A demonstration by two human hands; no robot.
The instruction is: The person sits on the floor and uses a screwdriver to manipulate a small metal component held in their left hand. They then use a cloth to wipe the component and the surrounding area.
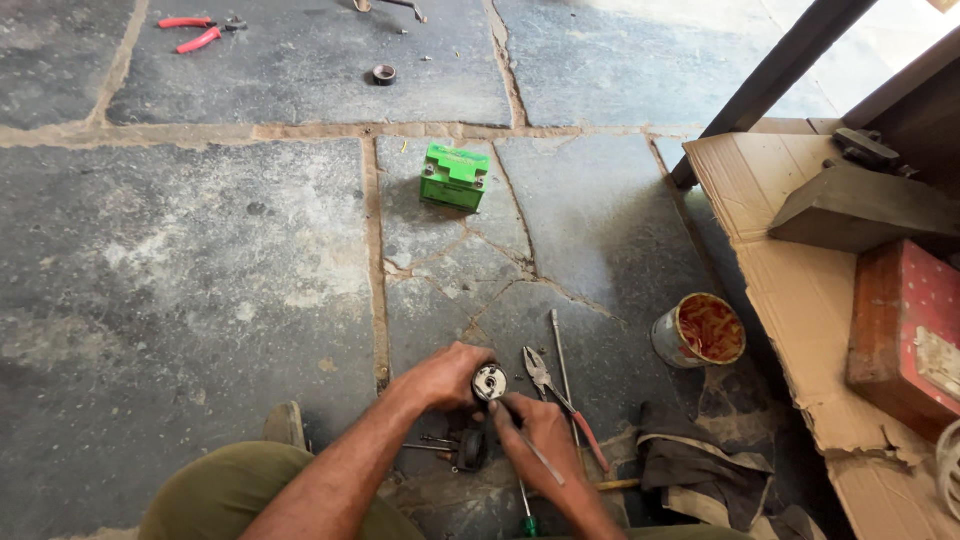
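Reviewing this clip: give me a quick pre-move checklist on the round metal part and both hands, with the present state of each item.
1. Left hand steadies the round metal part: ok.
2. Right hand grips a thin metal tool: ok.
3. Tool tip seated on the part: cannot tell, too small.
4. Pliers beside the right hand, on the stone floor: ok.
5. Rusty tin can stands apart from both hands: ok.
6. Green battery lies apart from the hands: ok.
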